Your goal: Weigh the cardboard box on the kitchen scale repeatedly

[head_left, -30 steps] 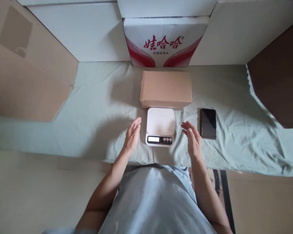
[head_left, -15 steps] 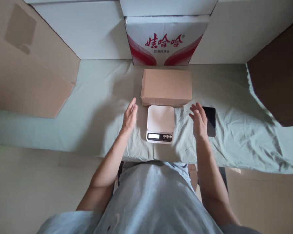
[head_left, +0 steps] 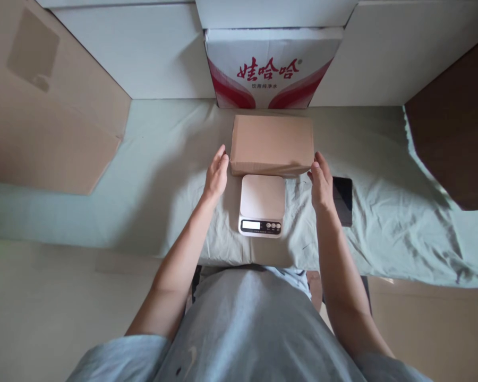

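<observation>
Plainly brown, the oblong box (head_left: 273,140) sits between left hand (head_left: 216,175) and right hand (head_left: 322,184), fingers (head_left: 218,157) loosely extended.

Wht/red ctn (head_left: 273,68), red 娃哈哈 (head_left: 268,69), sm. 饮用纯净水 (head_left: 264,86) below

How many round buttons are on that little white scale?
3, side by side on the scale, right of its display: left button, middle button and right button. Any underneath would be hidden.
</observation>
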The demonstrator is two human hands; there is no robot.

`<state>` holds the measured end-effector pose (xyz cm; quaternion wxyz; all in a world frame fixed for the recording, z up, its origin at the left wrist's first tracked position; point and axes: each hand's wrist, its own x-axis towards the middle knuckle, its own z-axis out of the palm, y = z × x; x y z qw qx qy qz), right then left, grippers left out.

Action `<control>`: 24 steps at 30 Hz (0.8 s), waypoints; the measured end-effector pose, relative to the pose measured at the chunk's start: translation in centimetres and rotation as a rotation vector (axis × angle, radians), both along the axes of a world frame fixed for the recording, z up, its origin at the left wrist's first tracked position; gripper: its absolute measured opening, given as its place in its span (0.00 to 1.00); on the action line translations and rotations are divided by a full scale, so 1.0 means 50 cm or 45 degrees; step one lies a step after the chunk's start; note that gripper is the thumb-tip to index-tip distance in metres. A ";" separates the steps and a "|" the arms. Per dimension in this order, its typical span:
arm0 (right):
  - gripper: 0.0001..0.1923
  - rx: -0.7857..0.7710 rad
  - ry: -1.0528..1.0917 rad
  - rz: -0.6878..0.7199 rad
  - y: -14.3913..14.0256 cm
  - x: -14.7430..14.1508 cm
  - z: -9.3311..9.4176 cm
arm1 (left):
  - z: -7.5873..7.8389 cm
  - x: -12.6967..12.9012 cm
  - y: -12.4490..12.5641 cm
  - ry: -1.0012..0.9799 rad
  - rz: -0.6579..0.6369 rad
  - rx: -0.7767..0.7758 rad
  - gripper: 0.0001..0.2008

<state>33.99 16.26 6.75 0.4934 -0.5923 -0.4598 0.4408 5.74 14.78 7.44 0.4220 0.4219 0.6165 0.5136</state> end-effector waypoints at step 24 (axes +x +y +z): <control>0.29 0.148 -0.029 0.157 0.028 -0.025 0.012 | 0.004 0.028 0.045 0.015 -0.019 0.044 0.31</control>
